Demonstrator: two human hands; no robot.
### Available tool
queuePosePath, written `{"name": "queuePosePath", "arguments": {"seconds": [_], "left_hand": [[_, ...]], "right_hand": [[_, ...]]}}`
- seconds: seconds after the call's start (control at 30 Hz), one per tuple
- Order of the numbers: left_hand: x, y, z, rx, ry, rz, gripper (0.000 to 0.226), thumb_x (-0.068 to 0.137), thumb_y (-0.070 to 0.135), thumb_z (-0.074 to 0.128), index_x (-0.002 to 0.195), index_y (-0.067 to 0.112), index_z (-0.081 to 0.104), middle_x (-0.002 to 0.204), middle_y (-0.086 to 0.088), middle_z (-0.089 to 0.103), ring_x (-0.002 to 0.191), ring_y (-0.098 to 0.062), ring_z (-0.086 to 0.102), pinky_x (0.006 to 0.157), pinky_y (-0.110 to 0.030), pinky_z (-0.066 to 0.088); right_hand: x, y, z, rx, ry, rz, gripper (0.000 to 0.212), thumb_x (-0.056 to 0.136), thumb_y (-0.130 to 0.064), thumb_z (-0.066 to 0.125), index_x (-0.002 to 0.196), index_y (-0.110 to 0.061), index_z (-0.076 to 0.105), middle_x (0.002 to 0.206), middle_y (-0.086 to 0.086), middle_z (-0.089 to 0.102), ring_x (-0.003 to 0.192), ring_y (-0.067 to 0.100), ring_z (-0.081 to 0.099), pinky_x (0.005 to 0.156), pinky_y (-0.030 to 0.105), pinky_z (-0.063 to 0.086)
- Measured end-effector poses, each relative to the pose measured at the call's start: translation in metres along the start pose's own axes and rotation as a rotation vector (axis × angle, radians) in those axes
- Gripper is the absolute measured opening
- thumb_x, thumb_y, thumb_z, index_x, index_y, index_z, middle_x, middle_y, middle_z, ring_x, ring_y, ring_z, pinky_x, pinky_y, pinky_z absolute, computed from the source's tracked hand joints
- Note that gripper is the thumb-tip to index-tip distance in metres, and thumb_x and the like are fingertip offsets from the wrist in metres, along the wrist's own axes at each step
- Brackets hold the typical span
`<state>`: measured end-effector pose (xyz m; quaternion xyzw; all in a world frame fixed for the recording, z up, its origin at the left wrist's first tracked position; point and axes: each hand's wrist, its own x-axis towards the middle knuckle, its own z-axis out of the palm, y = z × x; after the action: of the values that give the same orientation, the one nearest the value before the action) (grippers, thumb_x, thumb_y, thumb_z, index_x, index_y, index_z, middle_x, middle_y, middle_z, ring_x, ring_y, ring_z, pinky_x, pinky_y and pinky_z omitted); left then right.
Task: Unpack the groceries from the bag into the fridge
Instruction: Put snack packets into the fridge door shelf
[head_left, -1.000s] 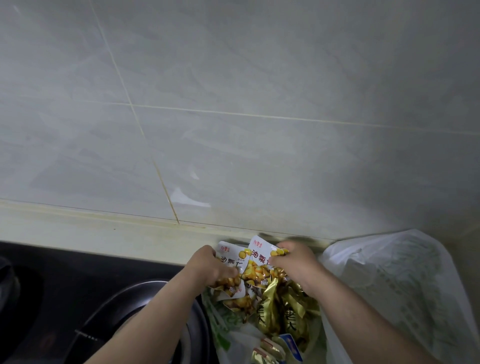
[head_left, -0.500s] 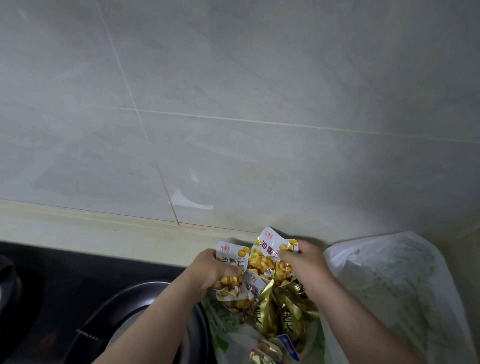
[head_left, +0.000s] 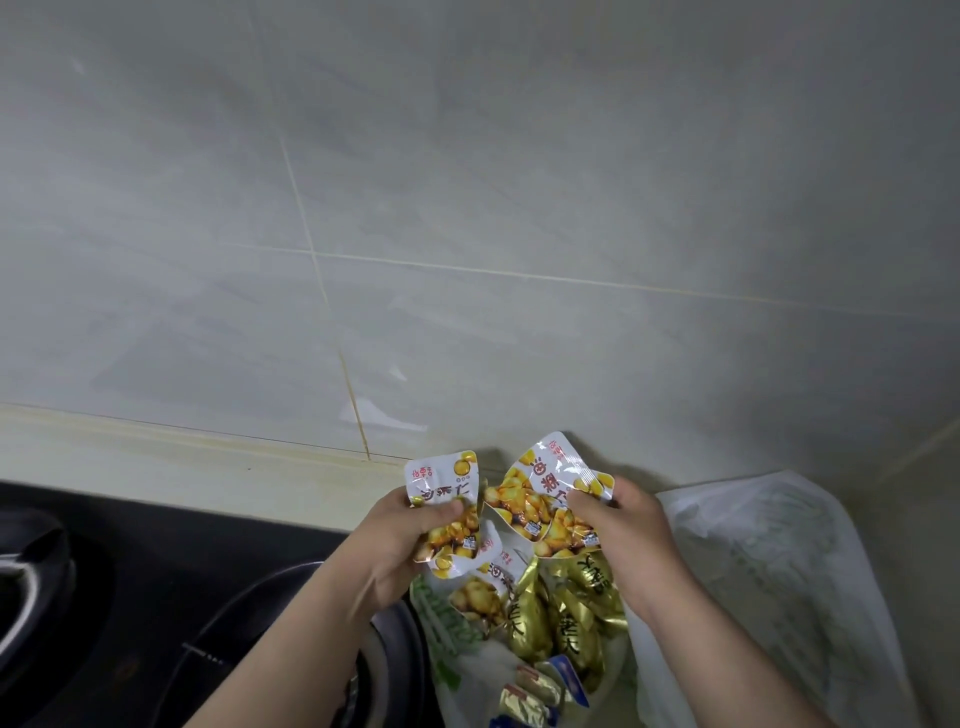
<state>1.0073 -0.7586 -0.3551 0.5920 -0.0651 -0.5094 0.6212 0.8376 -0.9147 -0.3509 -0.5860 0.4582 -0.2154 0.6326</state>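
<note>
You held one snack packet in each hand, both lifted just above the open mouth of the plastic bag (head_left: 779, 571), which sat on the counter at the near right against the tiled wall (head_left: 467, 208). Your left hand (head_left: 410, 545) had its fingers curled round the lower half of a white packet (head_left: 441, 483) printed with yellow nuts, thumb across its front. A second, similar packet (head_left: 467, 558) showed just beneath that hand, touching the first; I could not tell whether your fingers gripped it as well. Your right hand (head_left: 628, 540) pinched the right edge of another white packet (head_left: 540, 499) between thumb and curled fingers, and this one was tilted with its top leaning left. The two raised packets sat just beside each other, nearly touching at their inner edges.

Inside the bag, directly under your hands, lay a further nut packet (head_left: 483, 597) on the left and a cluster of gold foil pouches (head_left: 535, 623) on the right, packed against each other. Nearer to you, lower in the bag, sat several small foil-wrapped sweets (head_left: 530, 696), some with blue on them. The bag's right side was spread slack and flat over the counter.

To the left of the bag stood a black stove (head_left: 130, 571), with a dark round pan (head_left: 291, 623) touching the bag's left side. A pale ledge (head_left: 182, 457) ran between the stove and the wall.
</note>
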Motion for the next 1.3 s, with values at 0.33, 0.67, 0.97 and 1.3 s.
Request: {"name": "queuePosePath", "arguments": {"seconds": [0.33,0.67,0.97,1.3], "left_hand": [[-0.058,0.011,0.001,-0.113,0.023,0.110,0.044,0.074,0.014,0.071,0.115,0.000,0.063,0.108,-0.021,0.072,0.097,-0.037,0.070,0.071,-0.039,0.060],[-0.126,0.026,-0.003,-0.147,0.051,0.098,0.029,0.097,0.013,0.052,0.116,-0.006,0.062,0.096,-0.021,0.071,0.089,-0.035,0.069,0.080,-0.045,0.059],[-0.187,0.031,-0.021,-0.130,0.127,0.172,0.029,0.098,0.011,0.049,0.117,-0.007,0.061,0.112,-0.027,0.068,0.107,-0.044,0.065,0.093,-0.051,0.053],[-0.251,0.025,-0.035,-0.157,0.272,0.360,0.029,0.095,0.011,0.058,0.112,-0.011,0.061,0.104,-0.030,0.069,0.092,-0.042,0.070,0.069,-0.040,0.060]], "right_hand": [[-0.052,-0.030,0.002,0.105,0.006,-0.064,0.006,0.085,-0.007,0.068,0.088,-0.009,0.074,0.088,0.008,0.077,0.086,0.031,0.073,0.087,0.054,0.056],[-0.104,-0.048,0.012,0.141,-0.041,-0.127,0.009,0.085,-0.009,0.069,0.087,-0.014,0.076,0.091,0.009,0.077,0.089,0.031,0.073,0.091,0.056,0.054],[-0.148,-0.064,0.027,0.133,-0.086,-0.191,0.008,0.086,-0.005,0.067,0.087,-0.008,0.074,0.087,0.009,0.077,0.087,0.031,0.073,0.084,0.045,0.057],[-0.180,-0.074,0.048,0.044,-0.208,-0.239,0.007,0.087,-0.010,0.068,0.088,-0.009,0.074,0.084,0.007,0.077,0.079,0.029,0.074,0.080,0.045,0.059]]}}
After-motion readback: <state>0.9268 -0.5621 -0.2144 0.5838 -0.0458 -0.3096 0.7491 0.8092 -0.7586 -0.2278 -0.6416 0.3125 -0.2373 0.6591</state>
